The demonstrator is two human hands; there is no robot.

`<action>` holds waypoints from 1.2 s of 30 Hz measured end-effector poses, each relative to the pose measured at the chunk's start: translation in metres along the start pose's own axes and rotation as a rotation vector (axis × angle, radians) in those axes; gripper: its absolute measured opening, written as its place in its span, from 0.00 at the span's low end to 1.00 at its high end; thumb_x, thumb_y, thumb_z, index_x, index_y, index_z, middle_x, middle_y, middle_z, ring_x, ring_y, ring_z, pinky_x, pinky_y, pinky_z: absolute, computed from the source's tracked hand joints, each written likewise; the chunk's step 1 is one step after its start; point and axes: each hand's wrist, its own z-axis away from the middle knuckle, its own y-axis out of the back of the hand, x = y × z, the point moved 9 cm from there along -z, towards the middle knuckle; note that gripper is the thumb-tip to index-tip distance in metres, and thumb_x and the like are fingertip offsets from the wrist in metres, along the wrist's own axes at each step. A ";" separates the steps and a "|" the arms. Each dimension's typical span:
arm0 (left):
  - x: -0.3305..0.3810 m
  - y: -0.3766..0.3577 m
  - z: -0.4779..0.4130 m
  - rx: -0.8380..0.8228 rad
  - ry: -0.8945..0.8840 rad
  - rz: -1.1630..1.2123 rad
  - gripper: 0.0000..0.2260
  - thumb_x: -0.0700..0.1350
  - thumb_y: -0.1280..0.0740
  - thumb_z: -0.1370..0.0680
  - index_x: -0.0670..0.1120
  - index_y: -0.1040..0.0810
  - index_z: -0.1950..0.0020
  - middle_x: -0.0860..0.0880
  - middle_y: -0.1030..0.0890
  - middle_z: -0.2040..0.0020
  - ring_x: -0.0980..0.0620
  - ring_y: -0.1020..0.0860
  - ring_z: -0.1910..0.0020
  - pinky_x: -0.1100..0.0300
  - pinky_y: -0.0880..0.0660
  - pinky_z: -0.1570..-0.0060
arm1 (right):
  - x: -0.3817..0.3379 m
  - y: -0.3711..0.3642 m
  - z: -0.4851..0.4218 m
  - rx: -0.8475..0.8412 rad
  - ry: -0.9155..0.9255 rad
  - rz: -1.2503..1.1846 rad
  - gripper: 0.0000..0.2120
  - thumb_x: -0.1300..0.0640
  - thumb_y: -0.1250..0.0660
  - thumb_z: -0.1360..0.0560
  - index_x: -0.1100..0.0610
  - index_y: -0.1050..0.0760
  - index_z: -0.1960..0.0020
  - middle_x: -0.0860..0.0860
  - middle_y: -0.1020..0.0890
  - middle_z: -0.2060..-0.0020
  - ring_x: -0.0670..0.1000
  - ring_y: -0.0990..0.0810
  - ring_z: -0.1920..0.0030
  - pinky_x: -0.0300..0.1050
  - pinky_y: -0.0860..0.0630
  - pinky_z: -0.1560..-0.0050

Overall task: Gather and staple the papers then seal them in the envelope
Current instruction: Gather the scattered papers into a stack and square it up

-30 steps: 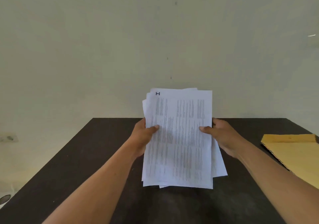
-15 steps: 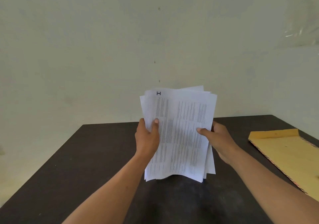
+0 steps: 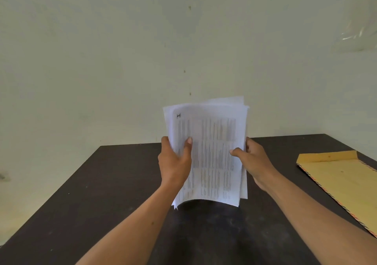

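I hold a stack of printed white papers [image 3: 212, 154] almost upright over the middle of the dark table [image 3: 98, 199]. The sheets are uneven at the top, and their curved bottom edge is at or just above the tabletop. My left hand [image 3: 175, 162] grips the stack's left edge, thumb on the front. My right hand [image 3: 253, 160] grips the right edge, thumb on the front page. A brown envelope [image 3: 342, 183] with a striped border lies flat at the table's right side, apart from both hands. No stapler is in view.
A pale wall rises straight behind the table's far edge. The table's left edge runs diagonally down to the bottom left. Something clear and shiny [image 3: 355, 34] shows at the top right corner.
The papers have gone from lying tilted toward me to standing nearly upright, and their sheets are more closely gathered. Both hands rose a little with them. The view has shifted left.
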 end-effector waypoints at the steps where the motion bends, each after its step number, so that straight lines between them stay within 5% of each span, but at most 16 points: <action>1: -0.004 -0.001 0.000 -0.008 0.009 0.008 0.16 0.57 0.32 0.22 0.49 0.31 0.42 0.55 0.21 0.52 0.57 0.19 0.55 0.67 0.25 0.67 | 0.002 0.002 0.000 0.013 -0.005 -0.016 0.10 0.62 0.33 0.21 0.51 0.22 0.42 0.47 0.16 0.47 0.48 0.17 0.46 0.40 0.23 0.53; 5: -0.008 0.000 0.001 0.004 0.016 0.023 0.11 0.52 0.33 0.20 0.50 0.31 0.42 0.55 0.21 0.51 0.57 0.19 0.54 0.67 0.24 0.66 | 0.003 0.001 -0.001 0.016 -0.017 -0.044 0.10 0.61 0.34 0.21 0.51 0.22 0.42 0.46 0.17 0.46 0.48 0.18 0.45 0.45 0.22 0.46; 13: -0.002 0.005 -0.002 -0.038 0.002 -0.016 0.18 0.60 0.33 0.23 0.50 0.31 0.42 0.58 0.21 0.52 0.60 0.20 0.56 0.68 0.24 0.67 | -0.013 -0.008 -0.003 0.013 0.049 -0.048 0.12 0.61 0.34 0.21 0.51 0.22 0.40 0.45 0.16 0.47 0.47 0.18 0.47 0.41 0.24 0.55; 18: -0.009 0.010 -0.003 -0.001 0.013 -0.009 0.07 0.50 0.42 0.16 0.47 0.32 0.43 0.52 0.20 0.52 0.58 0.20 0.58 0.68 0.26 0.67 | -0.013 -0.006 -0.003 0.083 0.068 -0.021 0.10 0.61 0.36 0.20 0.51 0.22 0.41 0.43 0.17 0.48 0.46 0.19 0.47 0.40 0.24 0.55; 24: 0.002 -0.011 -0.004 -0.076 0.013 0.026 0.05 0.46 0.44 0.15 0.49 0.37 0.40 0.58 0.23 0.51 0.58 0.20 0.56 0.69 0.24 0.67 | -0.030 0.003 -0.007 0.129 0.118 0.084 0.09 0.63 0.38 0.20 0.54 0.24 0.44 0.44 0.18 0.49 0.45 0.19 0.50 0.39 0.25 0.57; 30: -0.028 -0.029 0.017 -0.152 0.079 -0.006 0.02 0.45 0.46 0.15 0.48 0.35 0.44 0.50 0.20 0.53 0.53 0.19 0.63 0.61 0.21 0.69 | 0.006 0.006 0.008 0.130 0.054 0.081 0.16 0.64 0.42 0.19 0.51 0.26 0.36 0.43 0.20 0.45 0.44 0.21 0.47 0.38 0.26 0.55; 36: -0.031 -0.030 0.018 -0.206 0.043 -0.085 0.06 0.42 0.46 0.15 0.50 0.39 0.39 0.56 0.23 0.46 0.57 0.19 0.54 0.67 0.22 0.65 | 0.011 0.004 0.007 0.171 0.051 0.124 0.13 0.64 0.43 0.19 0.52 0.29 0.38 0.44 0.21 0.47 0.44 0.20 0.51 0.38 0.26 0.58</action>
